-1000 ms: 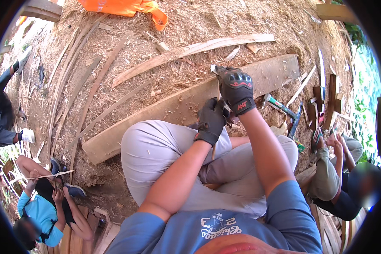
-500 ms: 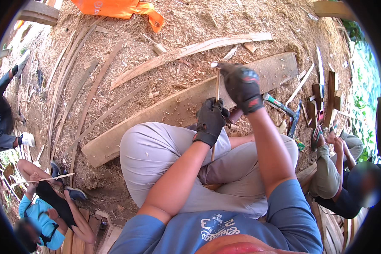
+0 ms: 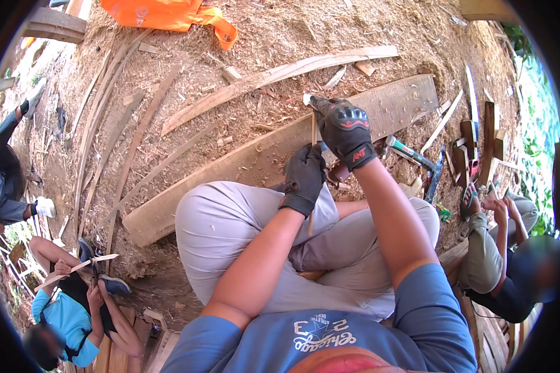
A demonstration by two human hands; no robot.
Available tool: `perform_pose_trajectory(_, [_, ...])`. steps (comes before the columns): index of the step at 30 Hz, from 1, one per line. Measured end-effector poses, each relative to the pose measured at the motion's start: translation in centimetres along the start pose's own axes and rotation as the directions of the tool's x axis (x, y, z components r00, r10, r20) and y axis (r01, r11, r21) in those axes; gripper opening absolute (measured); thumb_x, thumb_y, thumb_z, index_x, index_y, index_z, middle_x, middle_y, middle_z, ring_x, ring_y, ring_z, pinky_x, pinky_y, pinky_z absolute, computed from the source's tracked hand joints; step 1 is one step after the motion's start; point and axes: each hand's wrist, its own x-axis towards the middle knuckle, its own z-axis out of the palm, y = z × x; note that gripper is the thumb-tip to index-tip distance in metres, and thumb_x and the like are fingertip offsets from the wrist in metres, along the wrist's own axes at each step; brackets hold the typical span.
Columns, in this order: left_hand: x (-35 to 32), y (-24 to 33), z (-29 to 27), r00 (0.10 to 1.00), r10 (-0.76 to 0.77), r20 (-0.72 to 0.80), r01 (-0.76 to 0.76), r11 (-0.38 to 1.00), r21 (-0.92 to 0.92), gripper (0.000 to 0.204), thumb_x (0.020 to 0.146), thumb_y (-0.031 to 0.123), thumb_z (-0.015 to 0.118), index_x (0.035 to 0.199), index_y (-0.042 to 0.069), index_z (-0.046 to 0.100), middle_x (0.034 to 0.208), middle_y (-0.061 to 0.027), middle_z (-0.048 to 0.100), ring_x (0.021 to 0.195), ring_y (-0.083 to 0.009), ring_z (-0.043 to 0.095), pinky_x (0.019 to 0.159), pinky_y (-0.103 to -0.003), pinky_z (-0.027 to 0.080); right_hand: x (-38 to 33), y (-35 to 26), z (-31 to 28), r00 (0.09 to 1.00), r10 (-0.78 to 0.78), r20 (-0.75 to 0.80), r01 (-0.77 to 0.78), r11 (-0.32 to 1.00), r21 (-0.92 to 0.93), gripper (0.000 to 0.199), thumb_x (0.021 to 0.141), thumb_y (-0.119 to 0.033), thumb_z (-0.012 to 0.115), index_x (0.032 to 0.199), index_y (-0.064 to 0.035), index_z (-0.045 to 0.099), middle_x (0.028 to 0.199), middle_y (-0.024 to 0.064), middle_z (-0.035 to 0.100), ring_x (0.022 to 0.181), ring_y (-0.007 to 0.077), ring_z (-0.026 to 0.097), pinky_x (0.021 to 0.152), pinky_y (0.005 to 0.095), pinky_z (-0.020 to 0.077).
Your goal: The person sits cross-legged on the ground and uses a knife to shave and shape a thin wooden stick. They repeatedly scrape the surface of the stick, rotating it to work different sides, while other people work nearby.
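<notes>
Head view: I sit over a long plank (image 3: 230,168) on the sawdust ground, both hands gloved in black. My left hand (image 3: 305,177) is closed around the lower part of a thin wood strip (image 3: 313,133), just above my knee. My right hand (image 3: 345,130) is wrapped around the strip's top, fist tight, with something small and pale poking out beyond the knuckles; whether that is a blade or the strip's end, I cannot tell. The strip stands nearly upright, its foot against the plank's near edge.

To do this well, I judge the left grip should stay low and firm so the strip does not twist, with the right hand working in line with the grain, away from my leg.

Around me: a hammer (image 3: 410,155) lies just right of my wrist, near enough to catch an elbow. Long curved slats (image 3: 280,74) lie beyond the plank, an orange bag (image 3: 168,13) further off. A person in a blue shirt (image 3: 62,320) sits at lower left holding a stick, another crouches at right (image 3: 498,261), both well apart from my hands.
</notes>
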Motion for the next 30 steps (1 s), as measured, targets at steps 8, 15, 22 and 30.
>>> perform_pose_trajectory(8, [-0.4, 0.3, 0.3, 1.0, -0.013, -0.006, 0.013, 1.0, -0.008, 0.022, 0.108, 0.027, 0.06, 0.108, 0.007, 0.067, 0.067, 0.0013, 0.056, 0.047, -0.0068, 0.048, 0.042, -0.025, 0.036, 0.0, 0.0, 0.0, 1.0, 0.009, -0.018, -0.009, 1.0, 0.014, 0.021, 0.093, -0.017, 0.064, 0.11, -0.0139, 0.074, 0.086, 0.014, 0.074, 0.081, 0.0334, 0.073, 0.071, 0.0477, 0.0575])
perform_pose_trajectory(15, [1.6, -2.7, -0.6, 0.914, 0.394, -0.098, -0.294, 0.808, 0.51, 0.034, 0.105, 0.029, 0.057, 0.107, -0.001, 0.073, 0.087, -0.0153, 0.074, 0.078, -0.0229, 0.07, 0.074, -0.04, 0.054, -0.8, -2.9, -0.7, 0.997, 0.077, 0.029, -0.076, 0.997, -0.031, 0.023, 0.095, -0.016, 0.059, 0.112, -0.0107, 0.075, 0.089, 0.0175, 0.076, 0.082, 0.036, 0.074, 0.072, 0.0485, 0.0581])
perform_pose_trajectory(22, [1.0, -2.2, -0.8, 0.953, 0.294, -0.075, -0.229, 0.858, 0.459, 0.043, 0.103, 0.032, 0.055, 0.116, -0.004, 0.074, 0.082, -0.0163, 0.074, 0.077, -0.021, 0.071, 0.073, -0.039, 0.054, -1.6, -2.7, 0.3, 0.998, 0.012, -0.055, -0.017, 0.996, -0.083, 0.02, 0.097, -0.017, 0.058, 0.106, -0.0091, 0.074, 0.094, 0.0189, 0.075, 0.085, 0.0373, 0.074, 0.073, 0.0497, 0.0577])
perform_pose_trajectory(30, [2.7, -3.7, -0.9, 0.978, 0.208, -0.029, -0.194, 0.946, 0.259, 0.037, 0.107, 0.029, 0.058, 0.119, -0.002, 0.073, 0.086, -0.0059, 0.074, 0.07, -0.0183, 0.067, 0.066, -0.035, 0.054, -1.1, -3.2, -0.3, 1.0, 0.026, -0.016, -0.028, 0.994, -0.101, 0.018, 0.097, -0.018, 0.058, 0.102, -0.0091, 0.073, 0.088, 0.0155, 0.074, 0.083, 0.0336, 0.073, 0.072, 0.0478, 0.057])
